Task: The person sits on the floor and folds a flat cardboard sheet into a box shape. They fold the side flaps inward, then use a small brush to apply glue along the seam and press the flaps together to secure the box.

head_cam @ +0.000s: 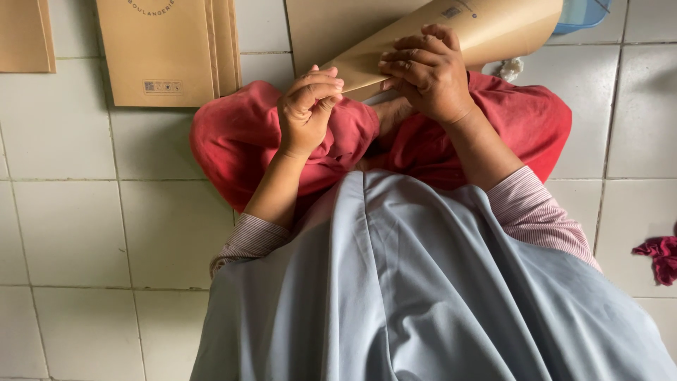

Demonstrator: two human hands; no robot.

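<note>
I hold a brown paper bag (486,28) over my lap, its bottom end toward me and its length running up to the right. My left hand (307,109) pinches the bag's near corner with curled fingers. My right hand (427,74) presses down on the bag's folded end, fingers closed over it. Beneath both hands are my knees in red cloth (240,134), and a pale blue garment (395,282) covers my front.
A stack of flat brown paper bags (166,53) lies on the white tiled floor (70,226) at upper left, another bag (25,35) at the far left edge. A blue container (582,14) sits top right, a crumpled red cloth (659,257) at right.
</note>
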